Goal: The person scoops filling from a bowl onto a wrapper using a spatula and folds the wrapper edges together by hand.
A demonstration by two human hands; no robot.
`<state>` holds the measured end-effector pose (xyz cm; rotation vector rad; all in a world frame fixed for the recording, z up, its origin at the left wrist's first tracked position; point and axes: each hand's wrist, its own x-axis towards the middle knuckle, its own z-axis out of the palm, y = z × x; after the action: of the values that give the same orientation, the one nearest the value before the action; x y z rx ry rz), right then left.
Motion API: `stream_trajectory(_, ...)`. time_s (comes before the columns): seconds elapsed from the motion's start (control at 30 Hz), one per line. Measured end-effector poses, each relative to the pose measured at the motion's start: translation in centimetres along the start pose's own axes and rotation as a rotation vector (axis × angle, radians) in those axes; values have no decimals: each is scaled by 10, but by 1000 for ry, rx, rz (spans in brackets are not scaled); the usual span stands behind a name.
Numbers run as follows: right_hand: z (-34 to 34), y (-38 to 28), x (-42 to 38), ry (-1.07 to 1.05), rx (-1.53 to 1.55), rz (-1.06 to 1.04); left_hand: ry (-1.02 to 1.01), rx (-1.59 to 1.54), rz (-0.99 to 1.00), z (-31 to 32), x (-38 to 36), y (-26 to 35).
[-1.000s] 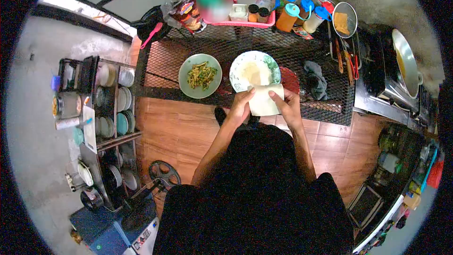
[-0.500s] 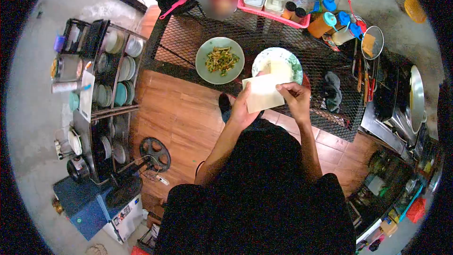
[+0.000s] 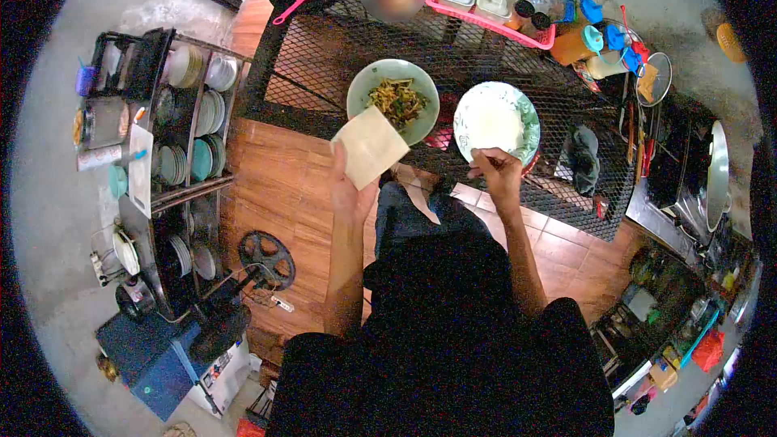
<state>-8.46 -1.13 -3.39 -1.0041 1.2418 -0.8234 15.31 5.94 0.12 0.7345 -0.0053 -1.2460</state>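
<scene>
A square, pale wrapper sheet (image 3: 371, 148) lies on the palm and fingers of my left hand (image 3: 351, 192), in front of the near edge of a light green bowl (image 3: 356, 97). Chopped vegetable filling (image 3: 396, 101) sits in that bowl, partly hidden by the sheet. My right hand (image 3: 498, 170) is at the near rim of a patterned plate (image 3: 528, 115), its fingers drawn together; whether they hold anything is too small to tell. More pale sheets (image 3: 495, 125) rest on the plate.
The bowl and plate stand on a black mesh table (image 3: 316, 61). Behind them are a pink basket (image 3: 530, 36) with lidded containers, a pink spatula (image 3: 299, 0) and sauce bottles (image 3: 576, 46). A dish rack (image 3: 186, 113) stands left, a large pan (image 3: 717, 174) right.
My left hand has moved left with the sheet, to the bowl. My right hand has let go of that sheet and is lower, at the plate. The view has shifted slightly.
</scene>
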Motion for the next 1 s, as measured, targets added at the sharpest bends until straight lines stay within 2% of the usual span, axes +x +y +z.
stream_trajectory(0.1,54,-10,6,31,52,-18,-10,-115,-182,-9,14,-1)
stream_trajectory(0.13,70,-14,8,-11,88,-69,-76,-101,-196,-3,19,-1)
stream_trajectory(0.23,118,-26,10,4,396,103,-120,-122,-305,-9,34,9)
stream_trajectory(0.27,128,-26,11,-46,500,101,-105,-99,-328,-12,38,15)
stream_trajectory(0.3,138,-25,10,-33,498,92,-115,-101,-340,-18,43,20)
stream_trajectory(0.37,154,-23,11,38,207,-71,-162,-44,-432,-33,54,30)
stream_trajectory(0.4,161,-22,12,123,222,-18,-152,-21,-436,-36,56,37)
stream_trajectory(0.5,173,-23,13,156,254,-29,-153,64,-473,-43,62,55)
stream_trajectory(0.63,190,-20,17,225,315,-150,-79,185,-514,-32,59,76)
stream_trajectory(0.77,180,-15,12,223,163,28,-109,113,-577,-41,64,64)
stream_trajectory(0.83,170,-5,18,241,111,-43,-163,75,-591,-38,62,60)
stream_trajectory(0.87,165,-2,20,260,127,-85,-120,36,-605,-43,63,57)
stream_trajectory(0.9,161,-1,26,266,147,-128,-113,40,-569,-39,64,58)
stream_trajectory(0.97,156,3,41,202,62,-43,-80,110,-416,-31,63,66)
stream_trajectory(1.0,154,20,54,115,-26,-116,-87,69,-365,-32,64,72)
